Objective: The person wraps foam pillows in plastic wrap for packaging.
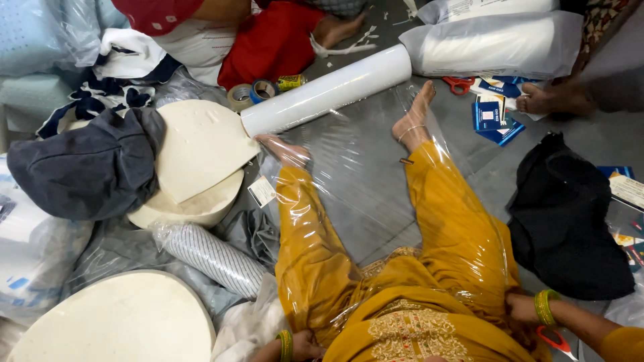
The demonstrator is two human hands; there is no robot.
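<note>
1. Position: the person sits on the grey floor [376, 181] with both legs stretched forward, away from the body. A clear plastic film sheet [362, 167] lies over the legs and the floor between them.

2. Film source: the sheet runs out from a white film roll [329, 88] lying on the floor just beyond the feet. The roll's long axis runs crosswise to the legs, slanting from lower left to upper right in the head view.

3. Left hand [305, 346]: at the near edge of the view, beside the left hip, resting at the near left edge of the sheet. The fingers appear curled on the film, but the grip is partly cut off, so whether they hold it cannot be told.

4. Right hand [522, 310]: beside the right hip, fingers closed in a pinch on the sheet's near right edge. A green bangle [545, 307] sits on the wrist. Red-handled scissors [554, 340] lie on the floor just under the forearm.

5. Key relation: the sheet extends straight ahead from both hands toward the roll; each hand sits at one near corner, about equally close to the film.

6. Surroundings: round cream foam discs [194, 157] and a dark grey cloth [87, 167] lie to the left; tape rolls [251, 94] sit near the roll's left end; a black bag [570, 221] lies to the right. Another person's foot [547, 100] rests near the far right.
</note>
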